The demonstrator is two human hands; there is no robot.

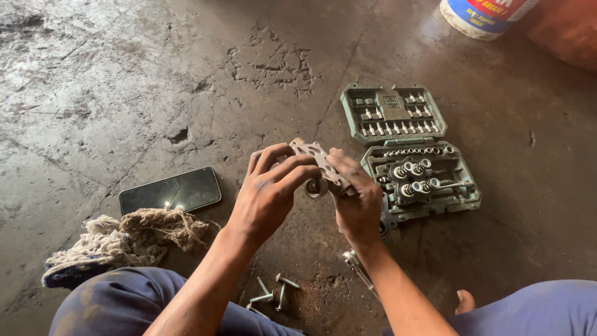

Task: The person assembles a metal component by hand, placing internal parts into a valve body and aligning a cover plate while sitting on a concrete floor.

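Both my hands hold one small flat metal plate (316,155) with several holes, raised above the concrete floor. My left hand (272,188) grips its near side with fingers curled over the top. My right hand (357,199) clasps the plate's right end, thumb on its face. A round metal part (315,187) shows just under the plate between the hands; whether it is attached I cannot tell.
An open green socket set case (410,152) lies right of my hands. A dark phone (170,190) and a frayed rag (127,239) lie at left. Several loose bolts (273,292) and a ratchet handle (357,264) rest between my knees. A bucket (485,15) stands at top right.
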